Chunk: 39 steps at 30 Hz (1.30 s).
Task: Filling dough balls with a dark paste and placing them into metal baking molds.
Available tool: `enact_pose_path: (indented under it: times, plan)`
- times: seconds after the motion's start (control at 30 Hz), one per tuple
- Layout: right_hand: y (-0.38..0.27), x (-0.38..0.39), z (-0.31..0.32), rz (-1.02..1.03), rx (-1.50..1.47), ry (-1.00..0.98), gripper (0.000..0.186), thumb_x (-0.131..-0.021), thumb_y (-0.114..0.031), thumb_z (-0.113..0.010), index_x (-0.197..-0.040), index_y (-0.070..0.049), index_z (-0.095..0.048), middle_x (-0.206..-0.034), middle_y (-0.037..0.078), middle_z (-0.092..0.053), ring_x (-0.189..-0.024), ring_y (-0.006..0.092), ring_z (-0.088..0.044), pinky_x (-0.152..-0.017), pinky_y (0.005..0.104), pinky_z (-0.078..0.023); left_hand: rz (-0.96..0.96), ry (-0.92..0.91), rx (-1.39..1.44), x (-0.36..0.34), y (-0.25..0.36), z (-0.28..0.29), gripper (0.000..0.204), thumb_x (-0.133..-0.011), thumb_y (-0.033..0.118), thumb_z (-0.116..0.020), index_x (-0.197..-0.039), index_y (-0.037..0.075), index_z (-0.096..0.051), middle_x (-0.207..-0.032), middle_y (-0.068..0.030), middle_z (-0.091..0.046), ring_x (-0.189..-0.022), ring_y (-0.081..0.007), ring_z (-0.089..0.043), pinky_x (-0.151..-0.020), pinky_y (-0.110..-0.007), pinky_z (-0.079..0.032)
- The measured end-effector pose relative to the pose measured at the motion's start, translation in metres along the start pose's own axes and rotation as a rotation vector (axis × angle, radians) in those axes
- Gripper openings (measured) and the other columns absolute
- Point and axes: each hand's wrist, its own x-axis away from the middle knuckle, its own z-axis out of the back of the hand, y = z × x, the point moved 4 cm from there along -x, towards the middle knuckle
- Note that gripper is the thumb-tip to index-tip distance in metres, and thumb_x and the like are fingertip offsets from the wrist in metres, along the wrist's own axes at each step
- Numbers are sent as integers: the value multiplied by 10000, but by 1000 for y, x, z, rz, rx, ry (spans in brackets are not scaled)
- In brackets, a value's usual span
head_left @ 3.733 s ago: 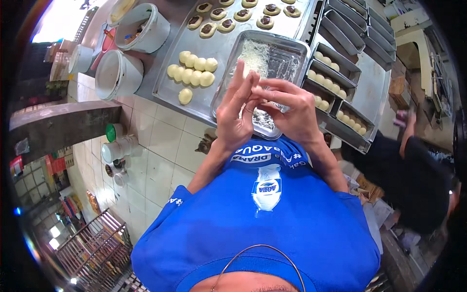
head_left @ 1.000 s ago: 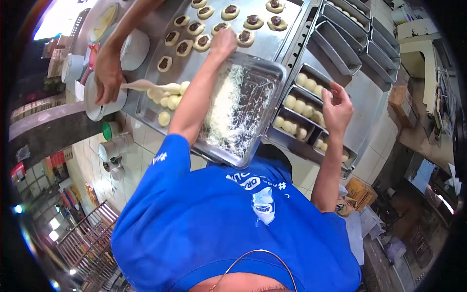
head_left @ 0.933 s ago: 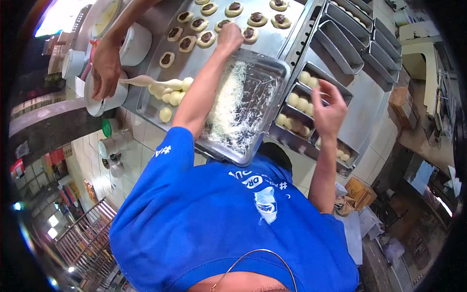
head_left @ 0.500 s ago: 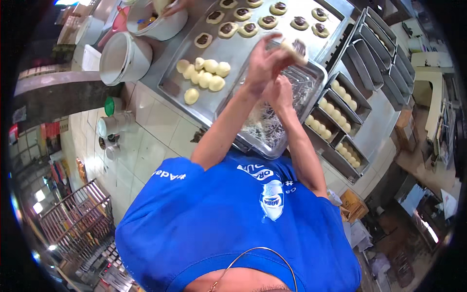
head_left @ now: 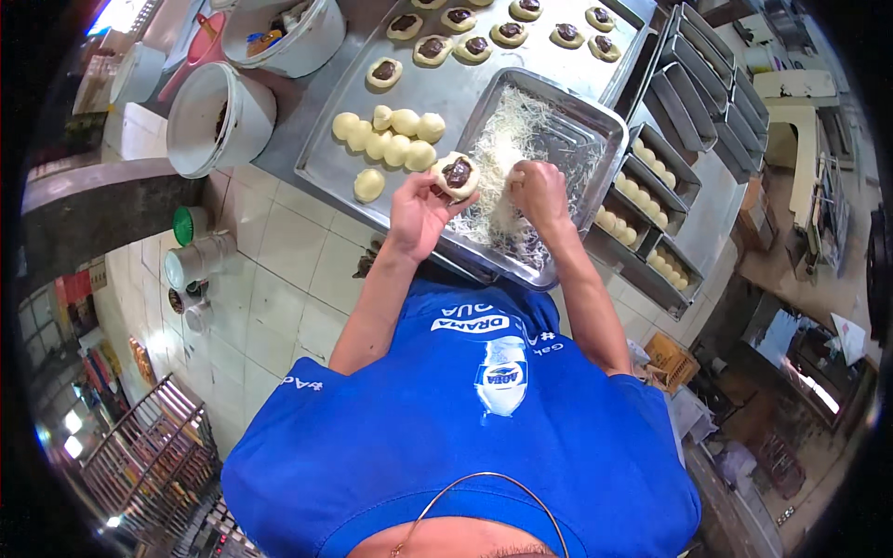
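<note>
My left hand (head_left: 417, 219) holds a dough round with dark brown filling (head_left: 456, 175) just left of the shallow metal pan (head_left: 605, 135), filling side up. My right hand (head_left: 539, 193) is down in the pan, fingers bunched on the pale grated shreds (head_left: 507, 121), probably cheese; its fingertips are partly hidden among them. Left of the pan, on the large metal tray (head_left: 344, 84), lie rows of plain dough balls (head_left: 391, 149) and a lone ball (head_left: 368, 185). More filled rounds (head_left: 433, 49) sit farther back on that tray.
White buckets (head_left: 195, 126) and a pink scoop (head_left: 200, 56) stand at the back left. Several narrow loaf tins (head_left: 679, 107), some holding dough balls (head_left: 642, 200), sit to the right. Below the table show tiled floor (head_left: 270, 279), small containers (head_left: 186, 265) and an orange crate (head_left: 670, 358).
My left hand has lifted a filled round from the big tray and lowered it leftward. My right hand has moved from the tins into the shreds. Another person's arm has left the upper left.
</note>
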Motion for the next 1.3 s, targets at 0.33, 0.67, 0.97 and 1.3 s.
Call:
enact_pose_path:
  times: [0.33, 0.67, 0.97, 1.3]
  plan:
    - [-50, 36, 27, -83, -626, 328, 304, -743, 34, -717, -1039, -22, -756, -938, 113, -764, -822, 254, -712, -745, 325, -576, 119, -72, -280, -24, -22, -14, 369, -981, 98, -520, -1297, -92, -506, -1214, -201, -629, -1072, -242, -648, -956, -340, -556]
    - [-81, 45, 44, 60, -367, 564, 239, -829, 6, -727, -1068, -2, -740, -992, 93, -753, -858, 150, -682, -758, 281, -558, -35, -205, -573, -25, -9, -55, 340, -1004, 30, -552, -1344, 26, -542, -1193, -127, -647, -992, -153, -649, -888, -238, -547]
    - [-62, 47, 38, -219, -1111, 210, 333, -793, -23, -764, -1124, 2, -735, -896, 91, -712, -759, 170, -645, -712, 277, -546, 19, -307, -624, -24, 3, -71, 392, -1004, 43, -570, -1393, 48, -526, -1268, -142, -619, -990, -136, -652, -902, -223, -536]
    - [-89, 64, 62, 48, -392, 671, 351, -797, 21, -756, -1146, 37, -725, -995, 101, -700, -777, 152, -637, -691, 232, -541, -234, -250, -979, -6, -4, -83, 385, -979, 34, -606, -1358, -13, -552, -1236, -179, -629, -961, -157, -654, -797, -234, -553]
